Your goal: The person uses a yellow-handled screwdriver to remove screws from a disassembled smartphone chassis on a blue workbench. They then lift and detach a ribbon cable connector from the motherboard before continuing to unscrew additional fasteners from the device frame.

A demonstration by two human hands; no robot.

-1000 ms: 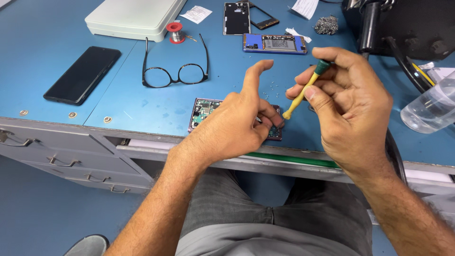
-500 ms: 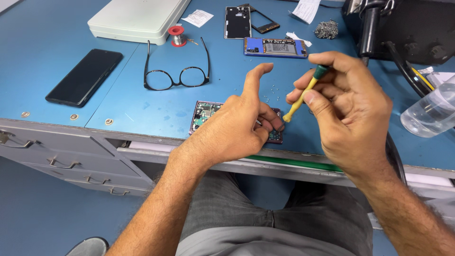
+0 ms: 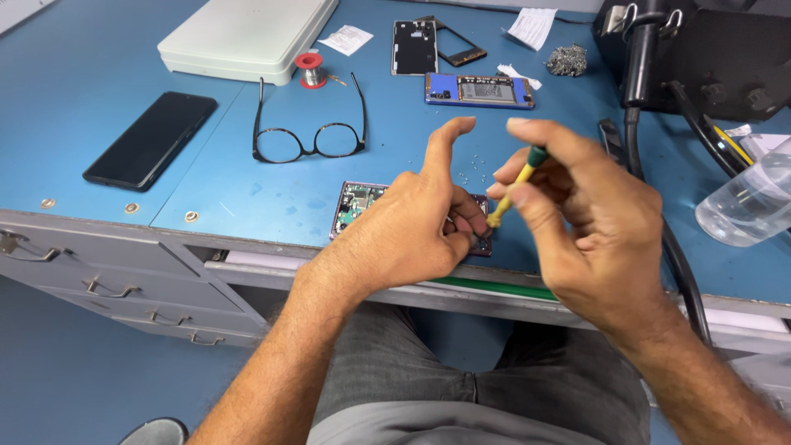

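A person sits at a blue bench (image 3: 272, 198), grey trousers nearest the camera, both forearms reaching up over the bench's front edge. The left hand (image 3: 408, 235) rests on an opened phone (image 3: 358, 206) that lies flat at that edge, its circuit board showing; the thumb and lower fingers press on the phone's right end while the index finger sticks up free. Just right of the phone, the right hand (image 3: 589, 227) pinches a small yellow screwdriver with a green cap (image 3: 515, 185) between thumb and fingertips, its tip slanting down toward the phone's right end, close by the left fingers. Beyond the phone lies a pair of black glasses (image 3: 309, 136), folded open. Well left of the phone sits a black phone (image 3: 151, 140), face up. Far right of the opened phone a clear plastic bottle (image 3: 746, 202) lies on its side. Farther back than the glasses stand a small red spool (image 3: 310, 69), another opened phone with blue edges (image 3: 479, 90) and a dark phone back panel (image 3: 414, 47). A flat white case (image 3: 243, 37) lies at the back left.
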